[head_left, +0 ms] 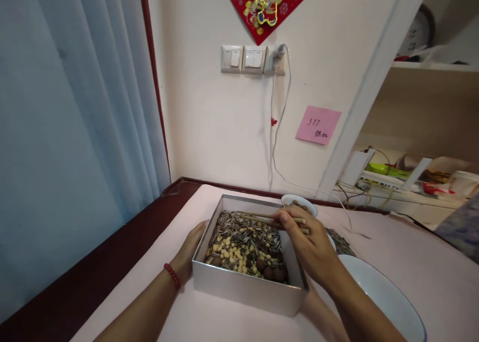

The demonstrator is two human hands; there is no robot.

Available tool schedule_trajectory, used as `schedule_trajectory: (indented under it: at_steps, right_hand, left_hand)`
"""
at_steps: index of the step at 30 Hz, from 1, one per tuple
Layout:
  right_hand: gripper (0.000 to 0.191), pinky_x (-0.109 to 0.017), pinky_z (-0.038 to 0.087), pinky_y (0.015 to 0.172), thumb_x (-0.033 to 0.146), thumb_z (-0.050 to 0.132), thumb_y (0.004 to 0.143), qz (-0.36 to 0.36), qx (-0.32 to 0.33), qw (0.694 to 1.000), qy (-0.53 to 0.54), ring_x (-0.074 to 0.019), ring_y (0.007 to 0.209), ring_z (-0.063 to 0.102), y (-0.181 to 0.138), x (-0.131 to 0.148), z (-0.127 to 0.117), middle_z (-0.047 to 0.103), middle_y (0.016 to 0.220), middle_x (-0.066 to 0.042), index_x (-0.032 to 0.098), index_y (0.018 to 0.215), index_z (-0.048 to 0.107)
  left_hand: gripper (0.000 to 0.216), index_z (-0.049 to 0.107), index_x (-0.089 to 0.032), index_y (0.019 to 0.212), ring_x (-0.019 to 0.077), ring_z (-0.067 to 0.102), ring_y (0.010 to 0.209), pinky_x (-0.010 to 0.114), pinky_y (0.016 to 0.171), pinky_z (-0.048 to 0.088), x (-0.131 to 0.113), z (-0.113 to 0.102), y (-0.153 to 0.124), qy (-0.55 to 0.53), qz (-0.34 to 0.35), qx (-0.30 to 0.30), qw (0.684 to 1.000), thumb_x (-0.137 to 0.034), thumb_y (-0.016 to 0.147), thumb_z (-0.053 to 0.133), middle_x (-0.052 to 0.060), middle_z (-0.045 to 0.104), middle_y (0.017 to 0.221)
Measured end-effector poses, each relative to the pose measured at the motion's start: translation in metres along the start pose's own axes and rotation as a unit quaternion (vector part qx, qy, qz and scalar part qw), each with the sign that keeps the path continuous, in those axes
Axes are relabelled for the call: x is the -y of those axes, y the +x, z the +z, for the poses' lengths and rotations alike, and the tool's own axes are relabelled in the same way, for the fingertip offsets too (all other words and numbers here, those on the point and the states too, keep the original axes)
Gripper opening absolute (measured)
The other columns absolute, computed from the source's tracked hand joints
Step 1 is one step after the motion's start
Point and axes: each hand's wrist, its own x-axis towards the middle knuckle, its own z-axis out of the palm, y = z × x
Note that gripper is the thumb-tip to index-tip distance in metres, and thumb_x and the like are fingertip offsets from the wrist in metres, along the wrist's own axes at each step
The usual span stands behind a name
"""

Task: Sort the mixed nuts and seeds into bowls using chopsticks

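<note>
A silver rectangular box stands on the pink table, filled with striped sunflower seeds, pale peanuts and several brown round nuts. My left hand lies flat against the box's left wall, fingers stretched out; a red bead bracelet is on the wrist. Over the box's right side, my right hand is closed on a pair of wooden chopsticks, whose tips reach left over the seeds at the back of the box. A small white bowl with brown pieces sits just behind that hand.
A large white bowl is at the lower right, and a pile of sunflower seeds on a plate lies behind my right wrist. A charger cable hangs down the wall. A blue curtain is at left, cluttered shelves at right.
</note>
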Motion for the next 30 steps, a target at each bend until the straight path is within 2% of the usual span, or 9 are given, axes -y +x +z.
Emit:
schedule_trajectory:
  at_steps: [6,13,22,30]
  right_hand:
    - [0.035,-0.031,0.046,0.073,0.046,0.045,0.099,-0.002,0.031,0.999,-0.014,-0.0198,0.079,0.061,0.018,-0.014,0.029,0.065,0.082,-0.003,0.020,0.085,0.064]
    - [0.037,-0.031,0.045,0.070,0.048,0.047,0.098,0.005,0.046,0.999,-0.018,-0.0210,0.078,0.062,0.026,-0.025,0.045,0.066,0.080,-0.004,0.020,0.082,0.064]
    - [0.039,-0.033,0.049,0.072,0.052,0.049,0.097,0.014,0.015,1.000,0.000,-0.0208,0.078,0.063,0.019,-0.025,0.038,0.068,0.082,-0.005,0.019,0.088,0.069]
    - [0.036,-0.034,0.053,0.079,0.050,0.053,0.096,0.036,-0.022,0.999,0.014,-0.0235,0.091,0.066,0.001,-0.021,0.015,0.070,0.094,-0.007,0.020,0.094,0.071]
  left_hand:
    - [0.045,0.064,-0.018,0.112,0.0293,0.074,0.091,0.037,0.077,0.059,-0.002,0.003,-0.004,-0.013,0.005,-0.006,1.000,-0.047,0.079,0.075,0.011,0.076,0.103]
    - [0.044,0.065,-0.017,0.108,0.0280,0.074,0.081,0.037,0.072,0.059,-0.007,0.008,-0.010,-0.015,-0.003,-0.027,1.000,-0.044,0.076,0.077,0.009,0.077,0.092]
    - [0.044,0.066,-0.017,0.107,0.0278,0.073,0.085,0.035,0.070,0.059,-0.006,0.007,-0.011,-0.020,0.006,-0.024,1.000,-0.044,0.075,0.077,0.008,0.076,0.092]
    - [0.046,0.063,-0.016,0.117,0.0307,0.073,0.092,0.040,0.078,0.059,-0.005,0.005,-0.009,-0.024,0.009,-0.004,1.000,-0.044,0.081,0.072,0.012,0.075,0.104]
